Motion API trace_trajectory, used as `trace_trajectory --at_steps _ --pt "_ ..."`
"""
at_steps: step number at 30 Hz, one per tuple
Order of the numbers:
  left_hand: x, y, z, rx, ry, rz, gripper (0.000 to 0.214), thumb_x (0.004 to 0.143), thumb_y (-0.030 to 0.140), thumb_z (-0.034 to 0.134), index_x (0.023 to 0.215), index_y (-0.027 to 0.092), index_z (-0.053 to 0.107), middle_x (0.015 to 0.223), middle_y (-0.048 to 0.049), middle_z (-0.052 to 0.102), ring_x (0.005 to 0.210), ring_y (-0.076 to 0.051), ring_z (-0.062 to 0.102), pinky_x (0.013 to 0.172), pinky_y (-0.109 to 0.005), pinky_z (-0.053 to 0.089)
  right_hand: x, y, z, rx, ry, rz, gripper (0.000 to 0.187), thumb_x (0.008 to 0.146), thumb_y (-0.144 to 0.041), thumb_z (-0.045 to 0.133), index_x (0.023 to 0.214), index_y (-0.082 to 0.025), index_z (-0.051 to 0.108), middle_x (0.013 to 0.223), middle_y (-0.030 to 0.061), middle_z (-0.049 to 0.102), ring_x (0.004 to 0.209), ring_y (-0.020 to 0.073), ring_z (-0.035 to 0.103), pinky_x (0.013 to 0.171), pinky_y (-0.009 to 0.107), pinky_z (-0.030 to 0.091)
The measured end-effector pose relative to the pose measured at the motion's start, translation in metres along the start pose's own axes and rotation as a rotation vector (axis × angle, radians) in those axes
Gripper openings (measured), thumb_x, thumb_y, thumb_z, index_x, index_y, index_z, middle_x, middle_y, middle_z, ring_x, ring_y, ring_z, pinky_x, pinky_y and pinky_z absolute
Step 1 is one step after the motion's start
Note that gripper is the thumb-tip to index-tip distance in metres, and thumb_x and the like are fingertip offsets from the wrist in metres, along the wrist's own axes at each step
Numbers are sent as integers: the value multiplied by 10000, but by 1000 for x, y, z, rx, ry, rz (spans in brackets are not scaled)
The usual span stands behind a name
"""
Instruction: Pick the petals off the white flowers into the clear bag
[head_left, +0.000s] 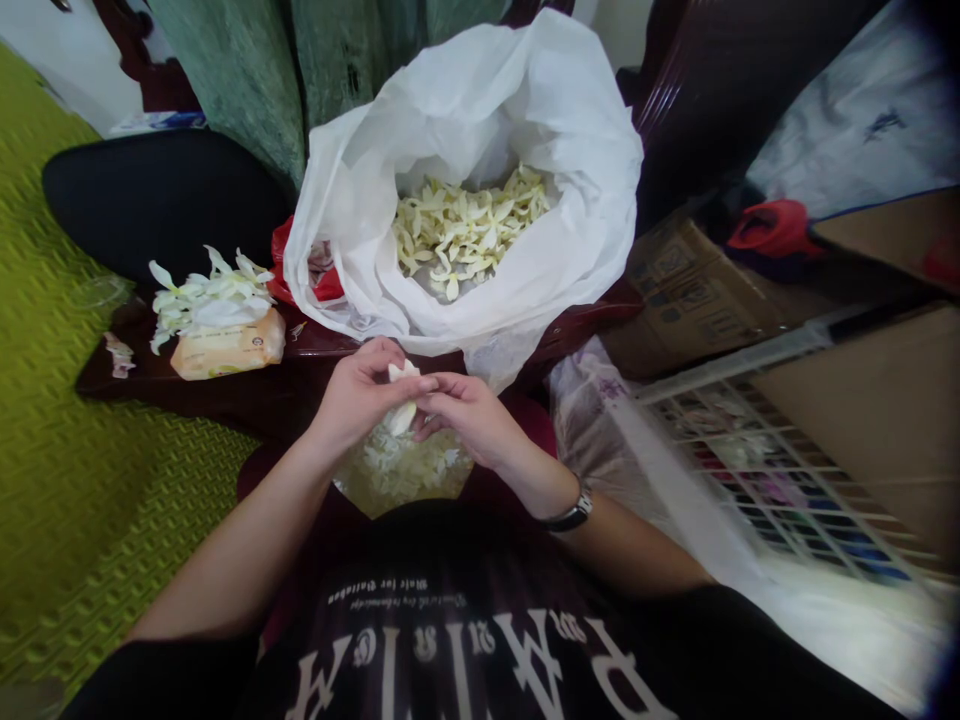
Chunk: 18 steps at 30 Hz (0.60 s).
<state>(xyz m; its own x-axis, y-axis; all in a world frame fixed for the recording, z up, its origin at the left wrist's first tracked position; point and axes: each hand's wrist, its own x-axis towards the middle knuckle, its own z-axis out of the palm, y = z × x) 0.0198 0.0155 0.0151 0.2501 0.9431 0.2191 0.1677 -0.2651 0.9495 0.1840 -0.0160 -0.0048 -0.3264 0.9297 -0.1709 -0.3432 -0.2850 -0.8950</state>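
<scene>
Close together over my lap, my left hand [365,388] and my right hand [466,408] meet at a small white flower [403,415]. My left thumb and fingers are closed around it. The fingertips of my right hand are pinched together at the flower's right side; what exactly they grip is hidden. Below the hands, a clear container [367,485] on my lap holds many loose white petals [409,462]. Just beyond my hands stands a large white plastic bag [465,320], open at the top, with pale yellow-white flowers [480,225] inside.
A dark red wooden bench [322,345] supports the bag. On its left lie a wipes packet [229,345], long white flowers [214,290] and a red bag [281,260]. Cardboard boxes [690,290] and a white wire rack [780,480] stand at the right.
</scene>
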Motion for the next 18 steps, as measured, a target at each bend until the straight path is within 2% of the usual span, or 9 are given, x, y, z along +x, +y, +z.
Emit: trace_trajectory --at_steps 3,8,10,13,18 --pt "0 -1 -1 -7 18 -6 326 660 391 907 590 180 668 834 -15 588 816 -164 558 782 -295 441 0 0 -1 -3 -22 14 207 724 -373 820 776 -196 727 618 -30 667 554 115 639 553 249 574" --pt "-3 -2 -6 -109 -140 -59 232 744 416 854 796 201 785 1003 -65 664 870 -186 613 798 -314 490 1 -3 -4 13 -37 20 240 714 -396 835 729 -183 726 638 -15 687 538 108 636 532 238 565" --pt "-4 -2 -7 -124 -156 -64 206 792 411 820 807 207 805 1011 -70 665 886 -185 615 804 -310 492 1 -4 -5 7 -44 18 219 715 -377 826 718 -181 728 636 -16 687 535 106 637 529 234 563" --pt "-5 -2 -6 -108 -95 -33 187 800 385 822 736 211 799 952 -53 647 879 -172 602 826 -303 479 1 -5 -4 6 -53 12 199 718 -369 817 759 -187 748 640 -18 696 545 111 643 535 238 564" --pt "-2 -4 -1 -61 5 -3 241 719 414 880 682 202 771 865 -33 592 823 -168 563 787 -299 468 0 -5 -3 10 -43 -8 205 735 -375 816 828 -202 756 664 -17 708 578 122 652 579 267 578"
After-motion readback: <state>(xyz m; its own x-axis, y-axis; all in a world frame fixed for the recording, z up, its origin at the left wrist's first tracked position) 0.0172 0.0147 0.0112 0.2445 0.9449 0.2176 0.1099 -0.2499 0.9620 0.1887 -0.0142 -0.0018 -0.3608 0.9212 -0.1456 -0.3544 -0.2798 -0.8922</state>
